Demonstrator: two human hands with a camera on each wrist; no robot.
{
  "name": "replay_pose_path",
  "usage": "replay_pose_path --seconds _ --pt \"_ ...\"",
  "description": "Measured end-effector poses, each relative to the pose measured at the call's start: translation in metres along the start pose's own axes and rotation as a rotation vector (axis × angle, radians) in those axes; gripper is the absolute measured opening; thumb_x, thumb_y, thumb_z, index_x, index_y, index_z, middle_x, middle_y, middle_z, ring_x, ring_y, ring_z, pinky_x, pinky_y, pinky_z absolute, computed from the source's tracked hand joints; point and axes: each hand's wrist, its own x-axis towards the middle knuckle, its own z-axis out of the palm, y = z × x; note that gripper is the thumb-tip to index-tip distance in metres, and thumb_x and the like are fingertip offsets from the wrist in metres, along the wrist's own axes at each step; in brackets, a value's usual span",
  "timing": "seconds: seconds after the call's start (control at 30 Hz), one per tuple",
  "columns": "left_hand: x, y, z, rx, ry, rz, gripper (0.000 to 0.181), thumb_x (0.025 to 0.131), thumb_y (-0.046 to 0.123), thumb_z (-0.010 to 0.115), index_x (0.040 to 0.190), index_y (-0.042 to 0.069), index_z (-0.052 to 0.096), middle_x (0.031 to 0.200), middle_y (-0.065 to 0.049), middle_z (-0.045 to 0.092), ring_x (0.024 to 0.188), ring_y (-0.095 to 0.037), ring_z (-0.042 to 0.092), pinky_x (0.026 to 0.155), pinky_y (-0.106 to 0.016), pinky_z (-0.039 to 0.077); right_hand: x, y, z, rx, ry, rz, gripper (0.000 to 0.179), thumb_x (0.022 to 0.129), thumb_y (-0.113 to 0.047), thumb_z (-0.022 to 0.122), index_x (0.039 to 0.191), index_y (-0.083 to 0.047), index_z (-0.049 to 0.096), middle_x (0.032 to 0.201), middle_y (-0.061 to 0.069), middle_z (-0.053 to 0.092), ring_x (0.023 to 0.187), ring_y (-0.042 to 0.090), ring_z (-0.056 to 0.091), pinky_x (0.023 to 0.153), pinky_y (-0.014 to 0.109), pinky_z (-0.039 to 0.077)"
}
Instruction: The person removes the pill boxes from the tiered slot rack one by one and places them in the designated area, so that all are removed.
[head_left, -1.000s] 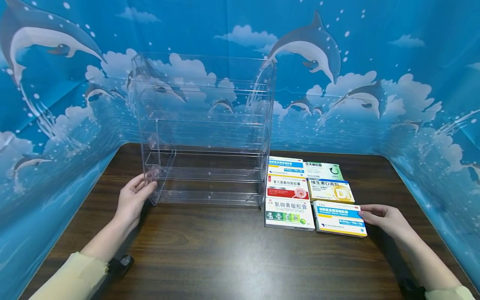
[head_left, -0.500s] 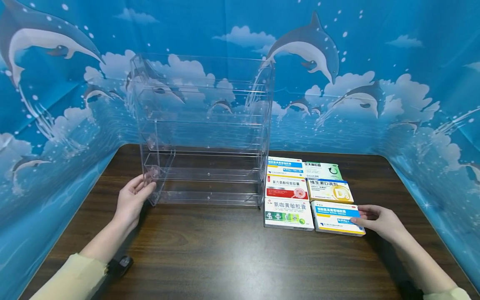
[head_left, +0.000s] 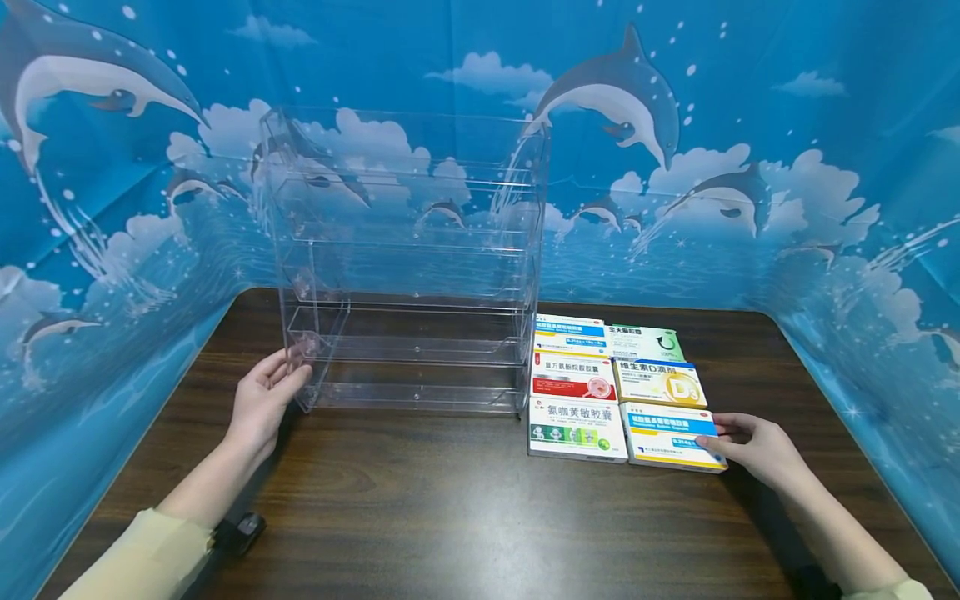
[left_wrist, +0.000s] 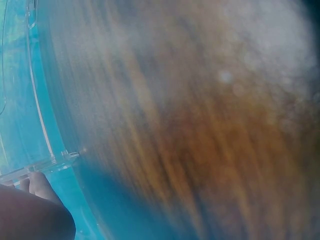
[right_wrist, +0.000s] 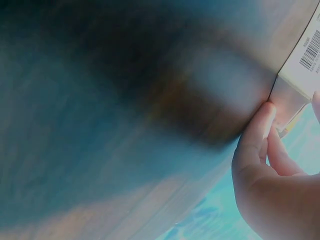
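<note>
A clear plastic tiered display rack [head_left: 420, 397] stands upright at the centre left of the table. My left hand [head_left: 258, 402] grips its lower left side, thumb in front; the left wrist view catches the fingers [left_wrist: 42, 189] against the clear edge. Flat at the near right lies a white, blue and yellow medicine box [head_left: 663, 425]. My right hand [head_left: 761, 454] pinches its right end, the thumb on the printed top. In the right wrist view, fingers meet the end of the box [right_wrist: 295, 97], near a barcode; its far part is out of frame.
Beside the held box lies a white-and-green medicine box [head_left: 577, 427]. Behind are a red-and-white box [head_left: 573, 375], a yellow D3 box [head_left: 656, 382], another blue-and-white box [head_left: 570, 335] and a pale green box [head_left: 641, 342]. A dolphin-print cloth [head_left: 720, 100] encloses the brown table [head_left: 420, 517].
The right thumb has moved from the right edge of the near box further onto its top. That box has shifted slightly left. My left hand and the rack stay put.
</note>
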Motion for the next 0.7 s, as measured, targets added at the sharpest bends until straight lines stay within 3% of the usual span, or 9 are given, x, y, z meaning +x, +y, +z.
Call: replay_pose_path --seconds 0.33,0.7 --pt "-0.0008 -0.0012 0.0004 -0.01 0.001 0.024 0.022 0.103 0.01 0.07 0.122 0.02 0.068 0.1 0.028 0.074 0.098 0.015 0.067 0.085 -0.003 0.052 0.001 0.0006 0.0028 0.02 0.008 -0.003 0.082 0.095 -0.042 0.081 0.141 0.019 0.051 0.124 0.035 0.067 0.094 0.023 0.066 0.066 0.023 0.053" --pt "0.0002 -0.0003 0.0003 0.013 0.005 -0.01 0.023 0.103 0.01 0.07 0.125 0.017 0.068 0.1 0.029 0.073 0.098 0.016 0.066 0.085 -0.003 0.052 0.0005 0.0001 0.0019 0.019 -0.013 0.009 0.081 0.097 -0.041 0.079 0.143 0.019 0.05 0.128 0.036 0.066 0.096 0.023 0.066 0.068 0.023 0.053"
